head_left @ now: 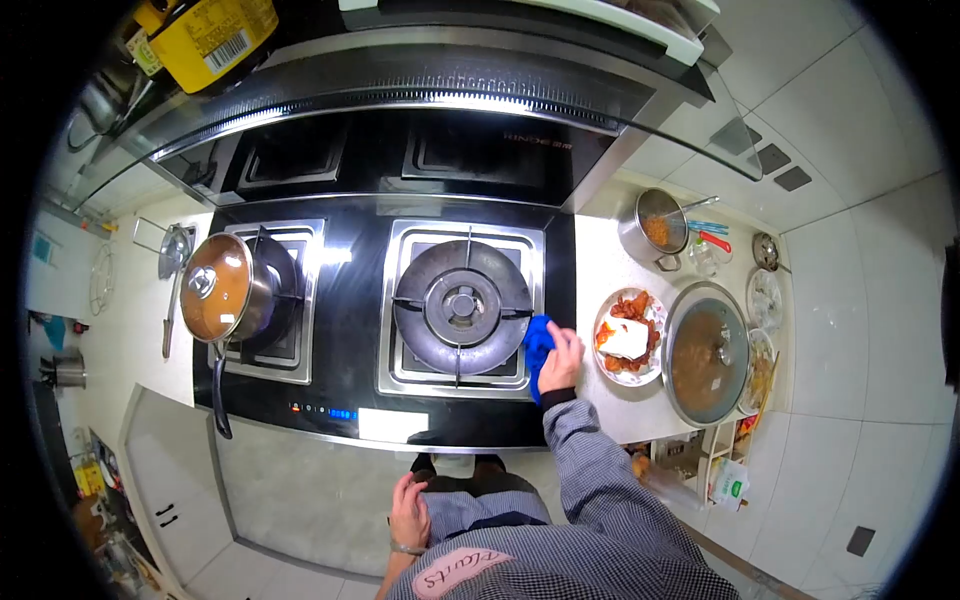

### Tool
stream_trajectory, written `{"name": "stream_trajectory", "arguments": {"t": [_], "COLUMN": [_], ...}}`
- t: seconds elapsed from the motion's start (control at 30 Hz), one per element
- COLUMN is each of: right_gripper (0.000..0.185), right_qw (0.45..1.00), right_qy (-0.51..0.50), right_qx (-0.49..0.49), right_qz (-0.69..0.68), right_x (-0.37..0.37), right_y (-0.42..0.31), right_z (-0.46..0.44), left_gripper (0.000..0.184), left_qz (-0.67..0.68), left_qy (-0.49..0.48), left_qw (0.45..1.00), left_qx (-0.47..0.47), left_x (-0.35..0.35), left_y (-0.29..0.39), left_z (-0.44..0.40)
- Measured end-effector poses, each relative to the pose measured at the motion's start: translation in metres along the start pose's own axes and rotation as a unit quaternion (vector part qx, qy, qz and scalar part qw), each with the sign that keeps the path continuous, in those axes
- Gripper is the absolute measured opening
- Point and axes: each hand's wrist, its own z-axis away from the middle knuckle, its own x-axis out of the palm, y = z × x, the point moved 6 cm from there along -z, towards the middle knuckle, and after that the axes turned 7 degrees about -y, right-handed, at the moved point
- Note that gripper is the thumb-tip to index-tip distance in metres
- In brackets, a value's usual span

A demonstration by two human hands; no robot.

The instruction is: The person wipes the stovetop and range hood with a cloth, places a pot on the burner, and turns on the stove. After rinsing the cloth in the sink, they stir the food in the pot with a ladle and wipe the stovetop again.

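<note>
Cloth [536,341] gripped in right hand [562,364] beside mid-frame burner [463,302]; left hand [410,518], lower centre, grip unclear; wiping apparently unfinished.

The stove [355,300] carries a lidded saucepan [212,290] on its left burner [290,335], the handle pointing to the front edge. The right burner [463,300] has a cloth [537,345] at its right edge, under the right hand [564,362]. On the tabletop [605,415] to the right lie a plate [624,375] of food and, just beyond it, a large lidded pan [703,370]; a pot [633,238] stands behind both. A strainer [175,250] sits left of the stove.
</note>
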Motion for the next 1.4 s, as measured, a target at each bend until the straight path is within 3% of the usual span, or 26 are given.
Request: {"name": "stream_trajectory", "arguments": {"t": [0.07,0.13,0.17,0.2,0.27,0.33,0.4,0.47,0.57,0.67,0.73,0.77,0.8,0.87,0.93,1.0,1.07,1.13,1.17,1.27,1.4], "right_gripper": [0.046,0.046,0.051,0.055,0.054,0.053,0.049,0.044,0.044,0.044,0.049,0.056,0.044,0.046,0.05,0.052,0.057,0.062,0.065,0.063,0.056], "right_qw": [0.998,0.993,0.967,0.948,0.967,0.962,0.972,0.968,0.973,0.924,0.903,0.909,0.901,0.873,0.877,0.832,0.806,0.825,0.861,0.85,0.848], "right_qy": [0.058,0.019,-0.061,-0.162,-0.181,-0.174,-0.112,-0.159,-0.152,-0.271,-0.262,-0.234,-0.219,-0.259,-0.299,-0.387,-0.396,-0.358,-0.291,-0.314,-0.395], "right_qx": [-0.024,-0.053,-0.016,0.015,0.002,0.0,-0.069,-0.036,-0.173,-0.206,-0.246,-0.258,-0.272,-0.29,-0.299,-0.307,-0.326,-0.329,-0.312,-0.306,-0.296], "right_qz": [-0.022,0.099,0.245,0.273,0.18,0.209,0.197,0.19,0.027,0.171,0.237,0.227,0.257,0.295,0.228,0.251,0.297,0.288,0.277,0.291,0.194], "right_x": [-0.019,-0.017,-0.003,0.019,0.055,0.068,0.09,0.085,0.071,0.042,0.046,0.052,0.059,0.069,0.063,0.051,0.047,0.05,0.055,0.063,0.044], "right_y": [-0.021,-0.026,-0.02,-0.001,0.036,0.049,0.08,0.071,0.061,0.005,0.0,0.001,-0.004,-0.007,0.005,0.0,-0.006,-0.004,-0.003,-0.017,0.004], "right_z": [-0.044,-0.078,-0.084,-0.089,-0.101,-0.15,-0.206,-0.225,-0.172,-0.131,-0.145,-0.163,-0.181,-0.193,-0.185,-0.155,-0.14,-0.167,-0.188,-0.198,-0.168], "left_gripper": [0.024,0.024,0.024,0.024,0.024,0.024,0.022,0.021,0.023,0.023,0.024,0.024,0.023,0.023,0.023,0.022,0.021,0.022,0.022,0.022,0.022], "left_qz": [0.007,0.052,0.052,0.029,0.008,0.023,0.021,0.021,0.024,0.038,0.041,0.042,0.048,0.052,0.044,0.052,0.06,0.038,0.04,0.056,0.084], "left_qy": [0.002,0.016,0.016,0.02,0.028,0.028,0.028,0.031,0.048,0.005,0.005,0.007,0.016,0.023,0.034,0.041,0.047,0.04,0.043,0.043,0.05], "left_qw": [1.0,0.998,0.998,0.999,0.999,0.998,0.998,0.998,0.996,0.995,0.995,0.994,0.994,0.994,0.993,0.993,0.993,0.995,0.995,0.993,0.988], "left_qx": [-0.003,-0.034,-0.034,-0.032,-0.026,-0.046,-0.052,-0.058,-0.07,-0.096,-0.094,-0.096,-0.095,-0.098,-0.099,-0.097,-0.095,-0.08,-0.081,-0.095,-0.12], "left_x": [-0.001,-0.004,-0.005,-0.007,-0.009,-0.009,-0.008,-0.009,-0.011,-0.004,-0.001,0.0,-0.001,-0.004,-0.007,-0.009,-0.011,-0.006,-0.004,-0.006,-0.004], "left_y": [-0.007,-0.018,-0.019,-0.018,-0.017,-0.022,-0.029,-0.031,-0.028,-0.036,-0.036,-0.037,-0.037,-0.039,-0.04,-0.035,-0.034,-0.036,-0.036,-0.044,-0.054], "left_z": [-0.001,0.002,0.004,0.004,0.0,0.001,0.003,-0.003,-0.003,-0.005,-0.007,-0.007,-0.007,-0.006,-0.007,-0.011,-0.009,-0.008,-0.007,0.0,-0.002]}}
